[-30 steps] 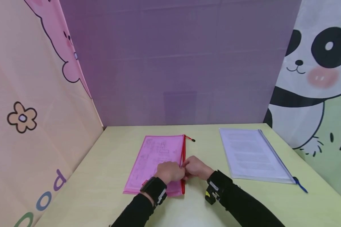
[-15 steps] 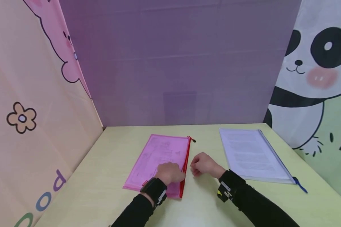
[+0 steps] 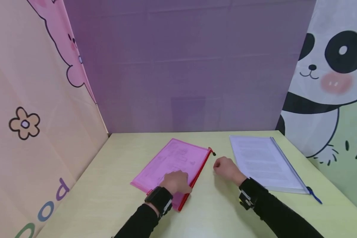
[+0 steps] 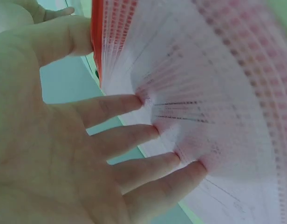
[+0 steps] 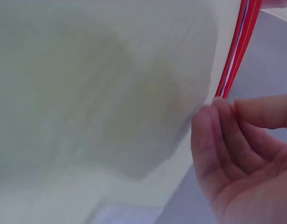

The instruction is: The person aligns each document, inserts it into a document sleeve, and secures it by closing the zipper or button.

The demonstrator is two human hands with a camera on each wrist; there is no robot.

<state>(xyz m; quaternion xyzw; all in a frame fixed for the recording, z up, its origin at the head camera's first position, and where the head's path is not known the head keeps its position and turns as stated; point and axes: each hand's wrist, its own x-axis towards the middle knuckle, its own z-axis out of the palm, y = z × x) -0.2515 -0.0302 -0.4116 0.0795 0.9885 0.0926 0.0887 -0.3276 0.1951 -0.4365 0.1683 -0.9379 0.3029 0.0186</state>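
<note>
A pink see-through mesh zipper pouch [image 3: 163, 162] with printed sheets inside lies askew on the table. My left hand [image 3: 176, 182] rests on its lower right part. In the left wrist view the fingers [image 4: 120, 103] are spread and fairly straight, their tips pressing the mesh, and the thumb touches the red zipper edge [image 4: 98, 42]. My right hand [image 3: 227, 169] hovers just right of the pouch, apart from it. Its fingers [image 5: 205, 144] are loosely bent with the thumb near the forefinger, and nothing shows between them. A black-tipped red cord [image 3: 213, 153] sticks out at the pouch's upper corner.
A clear document pouch [image 3: 261, 162] with printed paper lies on the right of the pale wooden table [image 3: 113, 185], a blue cord [image 3: 314, 194] at its lower corner. A purple curtain [image 3: 190, 66] stands behind the table. Printed cloths hang on both sides.
My right hand has left the zipper edge and moved right and slightly away. Under my left hand the pink pouch has turned clockwise, its far end swinging right.
</note>
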